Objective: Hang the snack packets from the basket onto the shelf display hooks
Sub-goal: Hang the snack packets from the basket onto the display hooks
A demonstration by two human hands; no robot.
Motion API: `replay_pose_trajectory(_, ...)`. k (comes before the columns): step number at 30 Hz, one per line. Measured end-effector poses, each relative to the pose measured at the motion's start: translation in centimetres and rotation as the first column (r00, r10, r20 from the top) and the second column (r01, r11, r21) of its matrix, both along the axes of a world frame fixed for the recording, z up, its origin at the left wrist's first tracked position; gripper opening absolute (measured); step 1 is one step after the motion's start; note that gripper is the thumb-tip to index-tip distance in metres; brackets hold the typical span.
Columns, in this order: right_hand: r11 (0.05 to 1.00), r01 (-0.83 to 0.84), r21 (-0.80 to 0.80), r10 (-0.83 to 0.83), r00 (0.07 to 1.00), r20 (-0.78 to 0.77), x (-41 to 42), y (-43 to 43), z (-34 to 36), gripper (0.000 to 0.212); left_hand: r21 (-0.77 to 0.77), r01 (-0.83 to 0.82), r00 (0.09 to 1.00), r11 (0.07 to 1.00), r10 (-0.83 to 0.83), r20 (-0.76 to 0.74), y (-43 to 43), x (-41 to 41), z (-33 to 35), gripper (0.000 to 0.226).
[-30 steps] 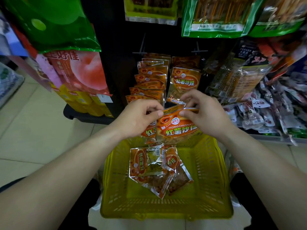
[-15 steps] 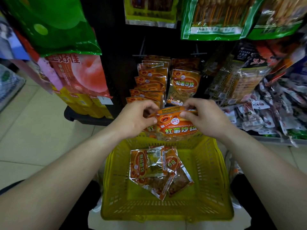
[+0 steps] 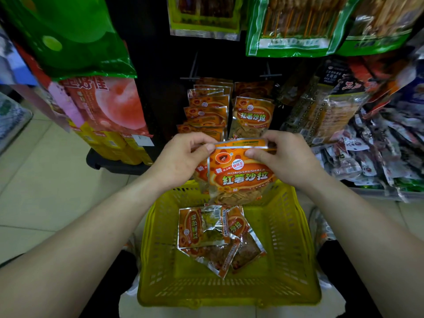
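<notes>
An orange snack packet [image 3: 241, 175] hangs upright between my hands, above the far rim of the yellow basket [image 3: 160, 283]. My left hand [image 3: 181, 159] pinches its top left corner and also holds a second orange packet [image 3: 202, 173] behind it. My right hand [image 3: 286, 159] pinches the top right edge. Several more orange packets [image 3: 206, 228] lie in the basket. Two rows of the same packets hang on the display hooks: the left row [image 3: 206, 106] and the right row [image 3: 253, 115], just beyond my hands.
Large green bags [image 3: 75, 37] and a pink bag [image 3: 114, 104] hang on the left. Green skewer packs [image 3: 291, 24] hang above right. A shelf bin of small dark packets [image 3: 378, 161] lies to the right. Tiled floor [image 3: 39, 168] is on the left.
The packet has turned from tilted to upright and risen a little toward the hanging rows. Both hands have shifted their pinch to its top edge.
</notes>
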State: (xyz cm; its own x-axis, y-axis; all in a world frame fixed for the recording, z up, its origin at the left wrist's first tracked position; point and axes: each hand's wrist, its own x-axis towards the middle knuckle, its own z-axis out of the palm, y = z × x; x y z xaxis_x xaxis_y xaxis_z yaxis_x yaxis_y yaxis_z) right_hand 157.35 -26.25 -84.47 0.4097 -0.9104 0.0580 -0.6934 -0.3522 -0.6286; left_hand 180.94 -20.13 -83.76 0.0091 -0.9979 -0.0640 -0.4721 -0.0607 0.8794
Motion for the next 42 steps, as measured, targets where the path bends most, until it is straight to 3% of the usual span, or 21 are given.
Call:
replay_pose_trajectory(5, 0.999, 0.031, -0.016, -0.031, 0.999, -0.012, 0.2, 0.0, -0.4, 0.039, 0.018, 0.061, 0.998, 0.998, -0.060, -0.015, 0.5, -1.3, -0.2, 0.011)
replay_pose_trajectory(10, 0.999, 0.049, -0.014, -0.049, 0.998, -0.028, 0.2, -0.2, -0.4, 0.055, -0.038, -0.009, 0.998, 0.999, 0.011, 0.057, 0.5, -1.3, -0.1, 0.012)
replay_pose_trajectory(19, 0.999, -0.051, -0.009, 0.051, 0.999, -0.013, -0.3, -0.3, -0.4, 0.013, -0.042, -0.029, 0.993, 0.999, 0.034, 0.116, 0.4, -1.0, -0.3, 0.017)
replay_pose_trajectory(22, 0.998, -0.008, -0.068, 0.002, 0.995, -0.099, -0.3, -0.4, -0.5, 0.022, -0.057, -0.052, 0.990, 0.997, 0.058, 0.125, 0.2, -1.0, -0.5, 0.021)
replay_pose_trajectory(27, 1.000, -0.012, -0.027, 0.010, 0.997, -0.075, -0.4, -0.4, -0.4, 0.028, -0.066, -0.070, 0.991, 0.995, 0.077, 0.107, 0.1, -1.1, -0.2, 0.020)
replay_pose_trajectory(42, 1.000, -0.023, 0.021, 0.025, 0.996, -0.088, -0.3, -0.4, -0.6, 0.026, -0.057, -0.061, 0.992, 0.997, 0.067, 0.106, 0.1, -1.3, 0.0, 0.018)
